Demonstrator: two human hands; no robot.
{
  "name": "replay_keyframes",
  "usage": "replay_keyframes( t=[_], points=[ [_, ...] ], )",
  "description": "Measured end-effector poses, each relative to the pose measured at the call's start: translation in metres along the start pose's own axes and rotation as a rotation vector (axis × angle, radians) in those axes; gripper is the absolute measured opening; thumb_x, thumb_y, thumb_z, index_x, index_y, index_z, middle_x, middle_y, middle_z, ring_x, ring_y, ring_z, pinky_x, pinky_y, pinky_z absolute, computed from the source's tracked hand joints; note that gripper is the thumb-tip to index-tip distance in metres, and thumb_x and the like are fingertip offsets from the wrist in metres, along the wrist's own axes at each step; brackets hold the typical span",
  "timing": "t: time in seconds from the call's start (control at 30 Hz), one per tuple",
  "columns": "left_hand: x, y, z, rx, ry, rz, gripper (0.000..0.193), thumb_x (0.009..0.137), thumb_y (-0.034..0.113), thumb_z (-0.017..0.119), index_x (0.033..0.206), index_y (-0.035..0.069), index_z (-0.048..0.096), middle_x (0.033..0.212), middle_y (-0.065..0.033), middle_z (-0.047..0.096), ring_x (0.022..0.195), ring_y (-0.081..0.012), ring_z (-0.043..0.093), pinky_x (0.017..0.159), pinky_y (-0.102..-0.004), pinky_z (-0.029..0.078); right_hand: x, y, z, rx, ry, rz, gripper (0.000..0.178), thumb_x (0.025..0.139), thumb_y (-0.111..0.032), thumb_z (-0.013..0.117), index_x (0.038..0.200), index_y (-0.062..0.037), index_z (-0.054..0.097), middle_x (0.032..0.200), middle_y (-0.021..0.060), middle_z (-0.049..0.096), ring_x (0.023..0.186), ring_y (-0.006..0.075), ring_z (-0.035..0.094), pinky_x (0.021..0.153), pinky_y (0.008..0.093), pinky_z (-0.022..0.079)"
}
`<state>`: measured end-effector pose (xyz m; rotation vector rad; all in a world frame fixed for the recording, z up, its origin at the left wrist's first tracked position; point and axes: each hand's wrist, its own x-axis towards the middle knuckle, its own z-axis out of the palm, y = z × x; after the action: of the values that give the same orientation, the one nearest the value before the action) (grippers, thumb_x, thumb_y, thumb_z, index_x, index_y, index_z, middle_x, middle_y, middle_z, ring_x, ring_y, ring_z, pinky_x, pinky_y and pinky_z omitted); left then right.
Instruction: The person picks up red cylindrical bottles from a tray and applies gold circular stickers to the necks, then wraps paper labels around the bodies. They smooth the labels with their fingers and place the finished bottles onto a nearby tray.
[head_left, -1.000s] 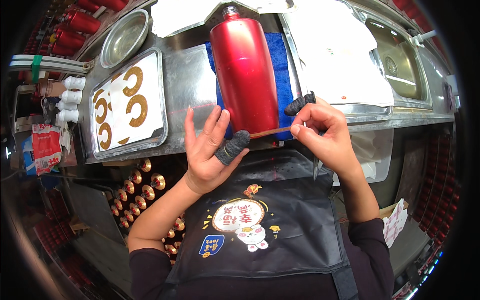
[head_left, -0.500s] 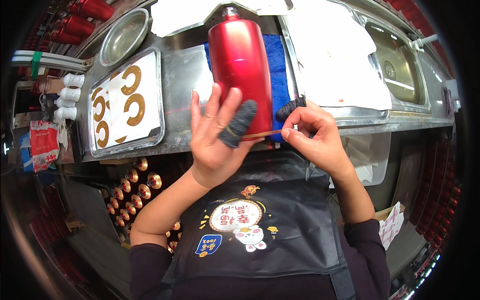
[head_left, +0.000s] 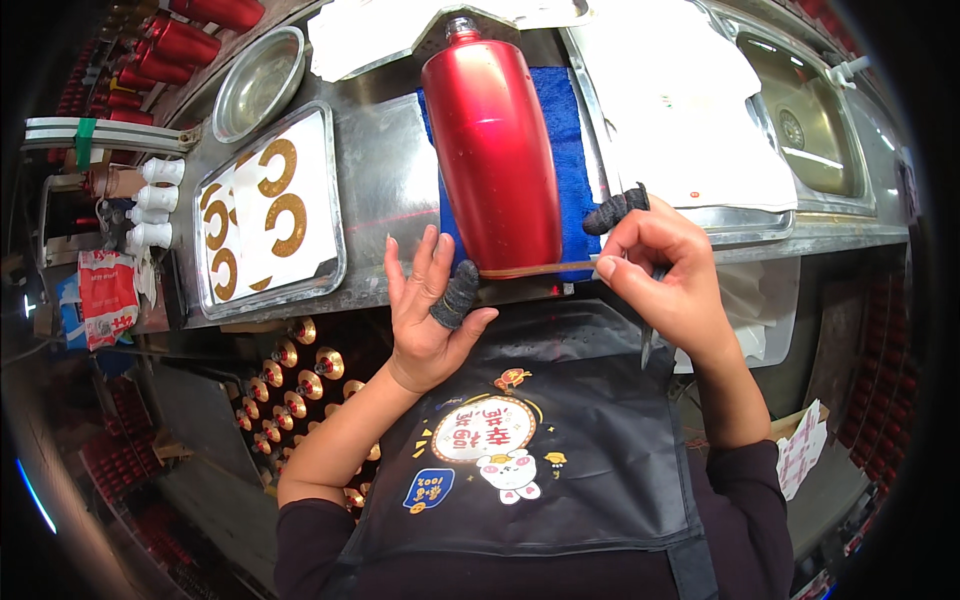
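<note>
A glossy red bottle (head_left: 493, 150) lies on a blue cloth (head_left: 572, 140), its neck pointing away from me and its base near the table edge. A thin brownish-gold strip (head_left: 540, 269) runs along the base end of the bottle, its left part against the red surface. My right hand (head_left: 665, 265) pinches the strip's right end between thumb and finger. From that hand hangs a thin pointed metal tool (head_left: 648, 340), its upper part hidden. My left hand (head_left: 425, 315) is open beside the base's left corner, holding nothing. Dark knitted finger covers sit on both hands.
On the left, a metal tray (head_left: 335, 250) bears a white sheet with gold C-shaped pieces (head_left: 287, 222); a metal bowl (head_left: 258, 85) stands behind it. To the right are a white-covered tray (head_left: 690, 130) and a sink (head_left: 835, 160). Gold-capped bottles (head_left: 310, 384) stand below the table.
My left hand has come off the bottle and the strip, moving down and opening. My right hand still pinches the strip's end, which now lies along the bottle's base.
</note>
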<state>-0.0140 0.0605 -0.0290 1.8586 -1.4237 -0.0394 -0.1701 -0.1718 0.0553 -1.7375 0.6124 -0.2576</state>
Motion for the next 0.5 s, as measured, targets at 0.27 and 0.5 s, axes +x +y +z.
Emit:
replay_keyframes(
  t=[0.27,0.5],
  points=[
    [0.018,0.005,-0.012,0.067,-0.017,0.097,0.041,0.077,0.014,0.084,0.116,0.003,0.072,0.153,-0.0237,0.046,0.14,-0.0443,0.047,0.116,-0.0697,0.015,0.007,0.019,0.005,0.088,-0.034,0.068,0.007,0.083,-0.004,0.071,0.079,-0.0013,0.066,0.084,-0.0024,0.051,0.066,0.0014,0.044,0.058,0.0196,0.033],
    [0.033,0.01,-0.021,0.165,-0.027,0.218,0.041,0.074,0.01,0.084,0.113,0.002,0.072,0.153,-0.029,0.044,0.136,-0.045,0.051,0.115,-0.0697,0.018,0.008,0.012,0.007,0.021,-0.022,0.013,0.007,0.082,-0.003,0.07,0.078,-0.0011,0.065,0.083,-0.002,0.054,0.065,0.0016,0.047,0.058,0.0191,0.034]
  ],
)
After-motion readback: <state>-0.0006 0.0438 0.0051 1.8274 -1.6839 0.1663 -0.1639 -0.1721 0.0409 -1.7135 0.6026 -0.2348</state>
